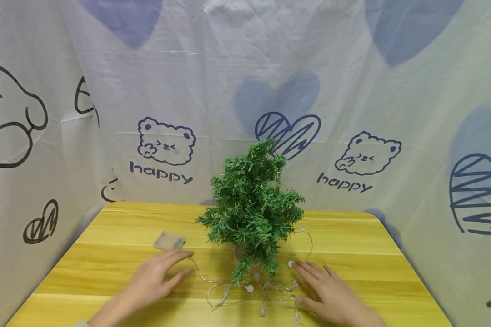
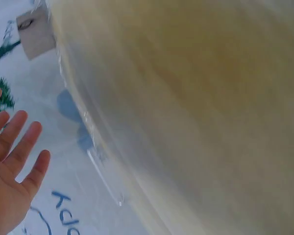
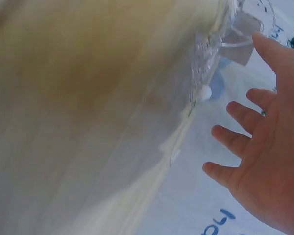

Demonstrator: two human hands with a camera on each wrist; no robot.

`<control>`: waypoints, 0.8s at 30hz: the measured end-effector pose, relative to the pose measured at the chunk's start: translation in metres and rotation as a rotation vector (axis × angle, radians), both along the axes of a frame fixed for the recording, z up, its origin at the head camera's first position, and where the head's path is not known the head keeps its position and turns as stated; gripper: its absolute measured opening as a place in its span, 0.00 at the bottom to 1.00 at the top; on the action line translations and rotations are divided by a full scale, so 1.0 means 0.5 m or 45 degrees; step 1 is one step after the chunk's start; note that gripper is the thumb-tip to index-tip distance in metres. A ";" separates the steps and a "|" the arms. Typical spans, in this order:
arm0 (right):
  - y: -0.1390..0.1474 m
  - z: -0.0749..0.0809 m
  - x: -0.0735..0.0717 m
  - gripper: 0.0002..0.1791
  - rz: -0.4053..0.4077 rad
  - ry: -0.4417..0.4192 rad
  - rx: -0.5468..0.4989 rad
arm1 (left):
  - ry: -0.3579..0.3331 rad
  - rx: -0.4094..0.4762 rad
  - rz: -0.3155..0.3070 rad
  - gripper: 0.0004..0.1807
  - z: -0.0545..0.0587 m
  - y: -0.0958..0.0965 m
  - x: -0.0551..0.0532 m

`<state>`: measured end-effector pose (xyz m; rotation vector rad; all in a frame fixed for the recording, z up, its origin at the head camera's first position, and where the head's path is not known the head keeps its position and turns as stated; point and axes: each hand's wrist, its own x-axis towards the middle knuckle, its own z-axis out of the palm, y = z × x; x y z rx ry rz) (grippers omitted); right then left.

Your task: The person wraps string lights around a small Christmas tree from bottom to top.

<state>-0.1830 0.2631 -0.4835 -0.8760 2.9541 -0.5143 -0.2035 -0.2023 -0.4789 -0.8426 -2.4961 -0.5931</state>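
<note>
A small green artificial tree [image 1: 253,204] stands upright near the middle of the wooden table, its base partly hidden by branches. A clear-wired string of lights [image 1: 217,305] with small white bulbs lies loosely looped in front of it. On the left, my left hand [image 1: 153,277] is held with fingers extended, close to the light string's wire and just in front of a flat transparent battery box [image 1: 169,240]. My right hand [image 1: 331,293] reaches in from the right, fingers spread, its fingertips right at a white bulb [image 1: 291,264]. Both palms are bare in the wrist views.
The yellow wood-grain table [image 1: 86,272] ends at a white cloth backdrop [image 1: 167,91] printed with bears and hearts. Similar cloth hangs along the left and right sides. Part of the wire [image 1: 311,240] trails behind the right hand towards the tree.
</note>
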 end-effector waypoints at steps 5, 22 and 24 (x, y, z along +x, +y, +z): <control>-0.011 -0.006 0.008 0.42 0.101 -0.047 0.008 | -0.083 0.091 -0.149 0.20 -0.015 0.027 -0.001; -0.037 -0.006 0.011 0.31 0.220 -0.139 0.095 | -0.395 -0.043 -0.361 0.17 -0.054 0.097 0.001; -0.038 -0.005 0.011 0.28 0.227 -0.143 0.086 | -0.416 -0.061 -0.362 0.18 -0.053 0.102 -0.001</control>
